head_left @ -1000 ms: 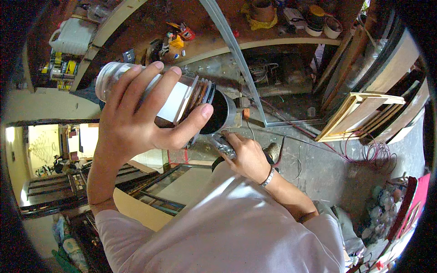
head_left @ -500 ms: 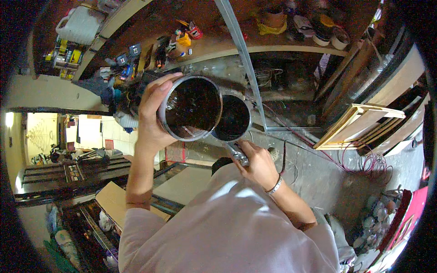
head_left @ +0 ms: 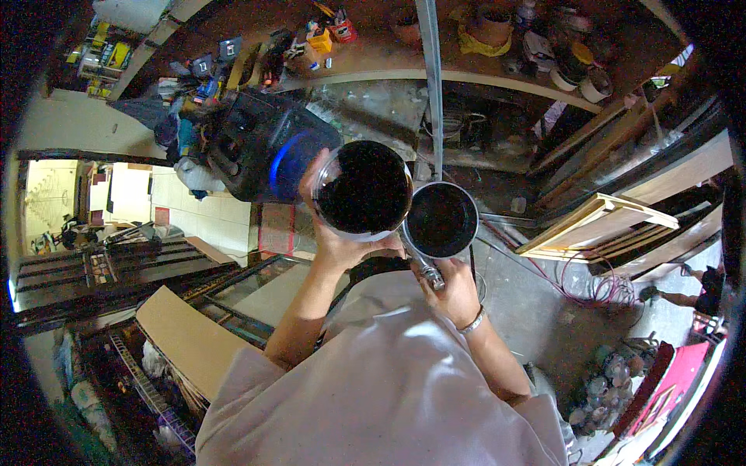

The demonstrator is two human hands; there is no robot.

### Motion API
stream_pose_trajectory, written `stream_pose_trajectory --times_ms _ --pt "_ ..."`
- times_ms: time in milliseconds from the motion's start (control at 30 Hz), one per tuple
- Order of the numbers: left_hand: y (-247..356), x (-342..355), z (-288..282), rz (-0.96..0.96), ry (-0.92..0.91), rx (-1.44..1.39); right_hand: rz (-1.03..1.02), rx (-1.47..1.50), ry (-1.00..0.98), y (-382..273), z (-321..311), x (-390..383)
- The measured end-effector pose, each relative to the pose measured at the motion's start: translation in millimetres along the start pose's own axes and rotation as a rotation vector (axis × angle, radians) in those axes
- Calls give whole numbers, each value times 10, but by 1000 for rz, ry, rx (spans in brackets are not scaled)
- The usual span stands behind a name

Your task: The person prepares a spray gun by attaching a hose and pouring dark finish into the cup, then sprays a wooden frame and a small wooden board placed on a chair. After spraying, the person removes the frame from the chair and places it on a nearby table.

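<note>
The wide round jar (head_left: 359,234) calls for the steadiest support: it sits in front of the chest, mouth upward, with the left hand (head_left: 336,241) wrapped around its left and near sides, and a smooth, curved wall like that would probably slip in a loose hold, so the palm should stay well pressed to it and any tilt be made slowly from the wrist. The smaller metal cup (head_left: 469,232), just right of the jar, is best held level and quiet, its rim lower than the jar's if the two come together. Below it, the silvery tool (head_left: 427,275) is clasped in the right hand (head_left: 457,293); a firm grip there should stop the cup, apparently mounted on it, from tipping. Of what is hard to make out, the black box (head_left: 250,147) with a blue glow is partly covered by the left hand and jar, and what looks like a second person (head_left: 703,292) is cut off at the right edge. Both vessels are so dark inside that their fill cannot be judged; whether their rims touch is unclear, and the tool's underside and several fingertips are hidden.
</note>
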State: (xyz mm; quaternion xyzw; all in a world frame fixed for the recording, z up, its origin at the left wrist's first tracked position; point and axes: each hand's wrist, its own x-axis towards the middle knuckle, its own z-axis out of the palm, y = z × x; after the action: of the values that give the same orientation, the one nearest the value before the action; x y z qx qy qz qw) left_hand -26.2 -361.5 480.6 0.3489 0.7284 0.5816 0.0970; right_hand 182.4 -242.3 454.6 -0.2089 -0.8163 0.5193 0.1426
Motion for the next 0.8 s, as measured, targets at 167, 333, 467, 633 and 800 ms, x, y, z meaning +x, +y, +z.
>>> stream_pose_trajectory --times_ms 167,333,467,633,800 --pt "-329 -39 209 -125 59 -302 74 28 3 99 152 52" --pt "-711 713 233 63 157 -268 -28 -74 151 66 311 145" --pt "-1433 1888 368 -19 230 -600 -12 -131 270 -79 369 234" --pt "-2446 3578 457 41 215 -592 155 -91 393 -302 482 287" --pt "-3008 4167 622 143 166 -252 425 -21 526 -402 683 270"
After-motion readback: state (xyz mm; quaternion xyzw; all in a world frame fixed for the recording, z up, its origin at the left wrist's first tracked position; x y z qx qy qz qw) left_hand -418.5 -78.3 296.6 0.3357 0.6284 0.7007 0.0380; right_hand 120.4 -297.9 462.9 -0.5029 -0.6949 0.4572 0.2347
